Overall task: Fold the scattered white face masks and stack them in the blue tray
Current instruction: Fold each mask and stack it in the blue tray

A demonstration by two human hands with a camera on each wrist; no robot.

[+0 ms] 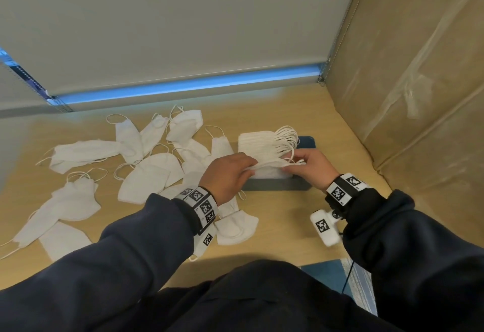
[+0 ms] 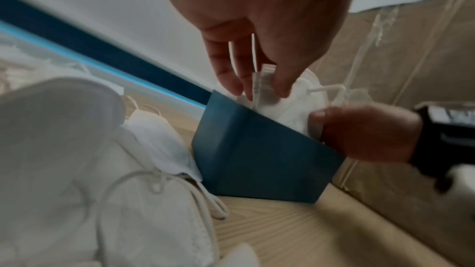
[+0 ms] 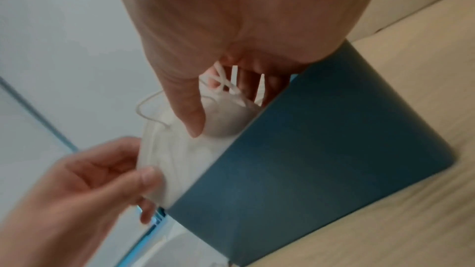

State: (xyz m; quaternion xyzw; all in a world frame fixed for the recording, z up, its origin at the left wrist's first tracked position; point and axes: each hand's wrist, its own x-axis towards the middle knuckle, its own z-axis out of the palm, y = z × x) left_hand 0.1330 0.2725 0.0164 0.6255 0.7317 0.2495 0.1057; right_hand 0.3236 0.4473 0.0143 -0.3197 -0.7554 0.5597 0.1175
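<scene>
On the pale wooden tabletop [image 1: 275, 227], both hands' fingers [image 2: 282, 84] pinch a folded white fabric face mask [image 1: 269, 168], light and limp, best held at both ends, over the blue rectangular tray [image 1: 275, 183].

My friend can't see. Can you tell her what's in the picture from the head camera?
Two hands, left hand and right hand, hold a folded white mask over a blue tray that already has a row of folded masks. More loose masks lie scattered on the wooden table to the left.
</scene>
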